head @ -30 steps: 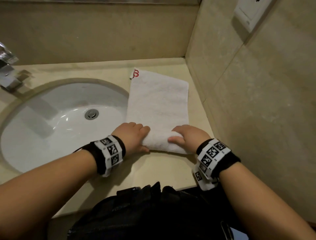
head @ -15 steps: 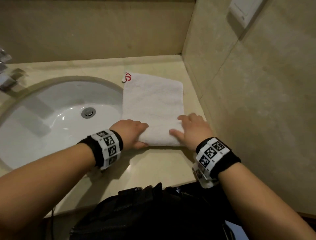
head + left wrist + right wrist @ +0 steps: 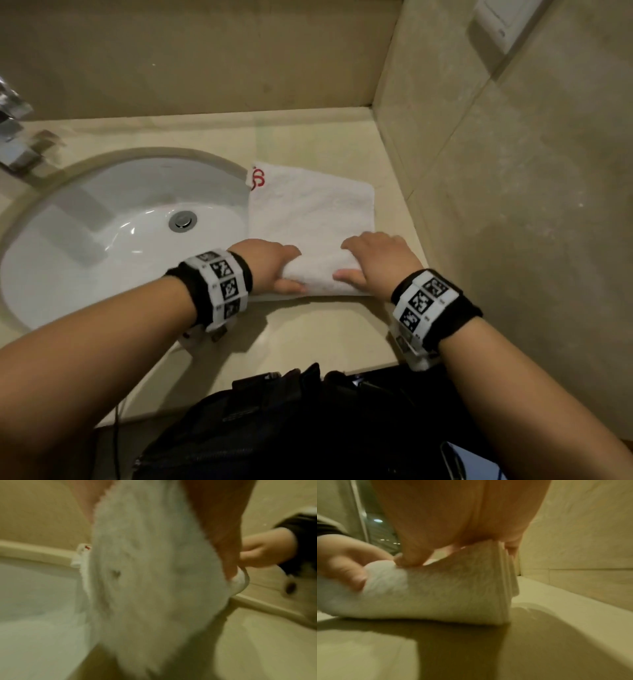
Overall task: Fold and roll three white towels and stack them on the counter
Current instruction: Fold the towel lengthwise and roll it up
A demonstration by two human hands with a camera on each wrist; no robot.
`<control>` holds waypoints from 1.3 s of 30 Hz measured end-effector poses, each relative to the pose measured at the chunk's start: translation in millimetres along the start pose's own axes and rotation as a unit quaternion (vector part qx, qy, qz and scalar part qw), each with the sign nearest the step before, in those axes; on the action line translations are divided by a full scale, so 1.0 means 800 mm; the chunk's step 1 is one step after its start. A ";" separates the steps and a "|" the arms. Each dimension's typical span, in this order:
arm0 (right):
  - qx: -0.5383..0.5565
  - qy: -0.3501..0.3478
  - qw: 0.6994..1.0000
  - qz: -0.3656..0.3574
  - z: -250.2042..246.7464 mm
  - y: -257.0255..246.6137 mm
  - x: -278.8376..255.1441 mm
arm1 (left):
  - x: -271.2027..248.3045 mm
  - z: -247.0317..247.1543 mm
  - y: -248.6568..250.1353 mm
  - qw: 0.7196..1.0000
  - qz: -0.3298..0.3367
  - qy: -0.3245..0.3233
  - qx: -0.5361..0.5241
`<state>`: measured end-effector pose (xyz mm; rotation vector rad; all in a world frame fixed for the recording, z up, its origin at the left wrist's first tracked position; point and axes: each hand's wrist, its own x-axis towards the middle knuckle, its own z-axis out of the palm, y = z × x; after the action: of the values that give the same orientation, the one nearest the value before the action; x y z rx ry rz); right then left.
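One white towel (image 3: 310,212) with a red mark at its far left corner lies folded on the beige counter (image 3: 308,332), right of the sink. Its near end is rolled into a thick roll. My left hand (image 3: 274,269) grips the roll's left end, fingers curled over the top and thumb on the near side. My right hand (image 3: 375,263) holds the right end the same way. The left wrist view shows the towel (image 3: 154,574) close up with the right hand (image 3: 262,553) beyond it. The right wrist view shows the roll (image 3: 436,592) and the left hand (image 3: 346,561). No other towels are in view.
A white sink basin (image 3: 85,246) with a metal drain (image 3: 182,221) sits left of the towel, and a chrome faucet (image 3: 13,137) at far left. A tiled wall (image 3: 513,222) stands close on the right. A black bag (image 3: 291,431) hangs below the counter's front edge.
Both hands have moved away from me with the roll. The roll has grown thicker and the flat stretch of towel beyond it has become shorter.
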<state>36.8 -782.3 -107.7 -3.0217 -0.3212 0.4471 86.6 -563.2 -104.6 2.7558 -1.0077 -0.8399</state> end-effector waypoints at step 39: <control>0.121 -0.141 0.983 0.000 -0.022 -0.020 0.026 | -0.019 0.025 0.023 0.975 0.009 0.130 0.181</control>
<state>58.0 -762.9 -94.9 -2.7214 -0.2614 0.8495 55.9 -565.8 -109.3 3.0368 -1.2319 -0.3000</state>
